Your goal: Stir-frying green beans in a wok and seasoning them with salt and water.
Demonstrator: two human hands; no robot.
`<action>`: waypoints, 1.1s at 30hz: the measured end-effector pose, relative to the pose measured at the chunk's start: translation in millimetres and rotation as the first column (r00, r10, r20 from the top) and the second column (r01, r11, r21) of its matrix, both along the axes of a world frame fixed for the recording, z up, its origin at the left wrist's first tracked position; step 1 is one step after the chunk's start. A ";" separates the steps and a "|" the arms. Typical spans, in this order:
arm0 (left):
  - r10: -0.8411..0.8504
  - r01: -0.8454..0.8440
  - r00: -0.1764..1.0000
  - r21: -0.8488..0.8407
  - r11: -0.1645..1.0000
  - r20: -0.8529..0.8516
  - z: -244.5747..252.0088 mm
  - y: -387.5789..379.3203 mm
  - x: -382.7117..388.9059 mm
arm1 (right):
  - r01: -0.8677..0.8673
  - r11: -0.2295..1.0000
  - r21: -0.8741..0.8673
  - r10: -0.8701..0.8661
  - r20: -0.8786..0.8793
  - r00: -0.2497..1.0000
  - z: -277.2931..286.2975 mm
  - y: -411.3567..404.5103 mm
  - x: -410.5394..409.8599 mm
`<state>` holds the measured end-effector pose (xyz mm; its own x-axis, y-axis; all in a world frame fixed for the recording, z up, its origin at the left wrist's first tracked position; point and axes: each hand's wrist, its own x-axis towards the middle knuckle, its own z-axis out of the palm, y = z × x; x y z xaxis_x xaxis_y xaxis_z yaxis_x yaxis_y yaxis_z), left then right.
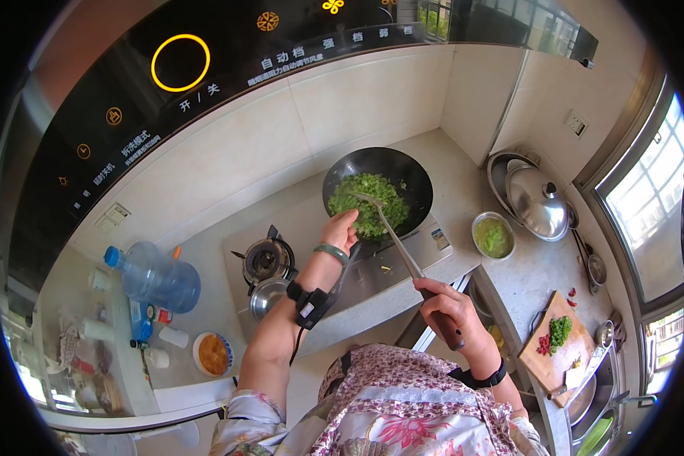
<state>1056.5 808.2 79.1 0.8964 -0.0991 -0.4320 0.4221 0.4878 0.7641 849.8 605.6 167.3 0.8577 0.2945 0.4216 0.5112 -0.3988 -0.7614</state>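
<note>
A black wok (416, 188) holds chopped green vegetables (379, 211) on the stove. My right hand (453, 313) grips the brown handle of a metal spatula (400, 245), whose blade rests among the greens. Over the wok's near rim is my left hand (340, 229), its fingers curled together; nothing shows between them. The dark wok handle (350, 265) runs beside my left wrist, apart from the fingers.
Left are a bare burner (268, 259), a metal bowl (269, 299), a water jug (159, 276) and a bowl of orange-brown food (213, 354). Right are a bowl of greenish liquid (493, 235), a lidded pan (538, 199) and a cutting board (538, 365) with a cleaver (575, 376). A range hood (233, 34) overhangs.
</note>
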 end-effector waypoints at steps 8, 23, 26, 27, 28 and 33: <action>-0.023 -0.168 0.938 0.510 0.843 0.346 -4.8 47.3 -16.3 | 0.059 0.992 0.112 -0.057 -0.019 0.998 -3.1 7.0 3.6; 0.042 -0.398 0.915 0.885 0.240 0.400 -46.6 234.8 -17.1 | 0.187 0.915 0.358 -0.155 -0.117 0.981 -32.9 16.5 9.2; 0.071 -0.379 0.925 0.913 0.149 0.372 -58.2 273.5 -17.5 | 0.179 0.920 0.349 -0.148 -0.112 0.983 -40.0 16.6 9.5; 0.105 -0.360 0.931 0.926 0.118 0.349 -61.7 285.3 -19.9 | 0.198 0.911 0.362 -0.163 -0.126 0.979 -40.1 19.6 9.5; 0.118 -0.342 0.938 0.923 0.176 0.325 -67.6 302.2 -23.7 | 0.189 0.913 0.361 -0.152 -0.129 0.980 -41.0 22.6 9.8; 0.178 -0.354 0.913 0.930 -0.096 0.366 -98.1 341.5 -40.0 | 0.215 0.865 0.454 -0.193 -0.096 0.977 -49.0 28.4 11.3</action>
<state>1016.5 1149.7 -19.0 0.7671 0.5922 0.2468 0.3661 -0.7200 0.5895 861.0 634.0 118.3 0.8988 -0.1065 0.4252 0.4172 -0.0903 -0.9043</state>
